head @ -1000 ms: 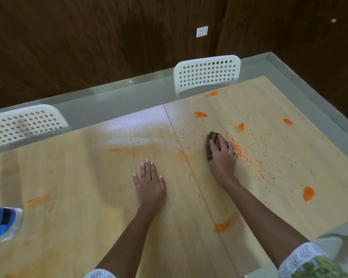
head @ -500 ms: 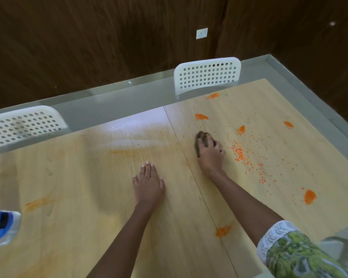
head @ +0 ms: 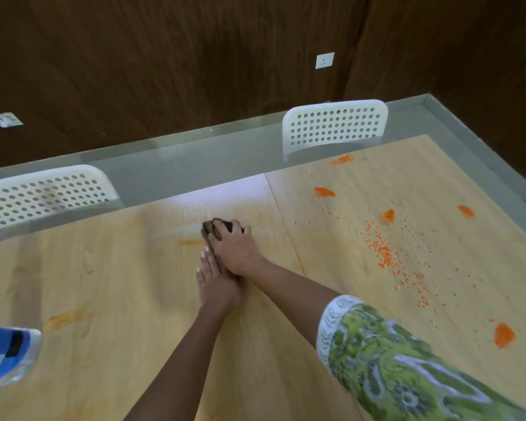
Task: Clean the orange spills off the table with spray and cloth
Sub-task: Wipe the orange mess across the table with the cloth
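Note:
My right hand (head: 236, 247) grips a dark brown cloth (head: 208, 230) and presses it on the wooden table (head: 119, 284), left of the seam, beside a faint orange streak (head: 190, 242). Just behind it my left hand (head: 214, 284) lies flat on the table, fingers straight, partly covered by the right wrist. Orange blobs (head: 324, 192) and scattered orange crumbs (head: 384, 253) lie on the right half. Another blob (head: 504, 335) sits near the right front. A smeared streak (head: 69, 317) marks the left half. The spray bottle (head: 6, 354), blue-labelled, stands at the left edge.
Two white perforated chairs (head: 336, 124) (head: 46, 194) stand at the table's far side. A grey ledge (head: 195, 159) runs behind and along the right. Dark wood wall panels with a socket (head: 325, 60) close off the back.
My right hand has swept the cloth leftward across the table seam, from the crumbs to the left half, crossing over my left hand. The left hand has stayed flat in place.

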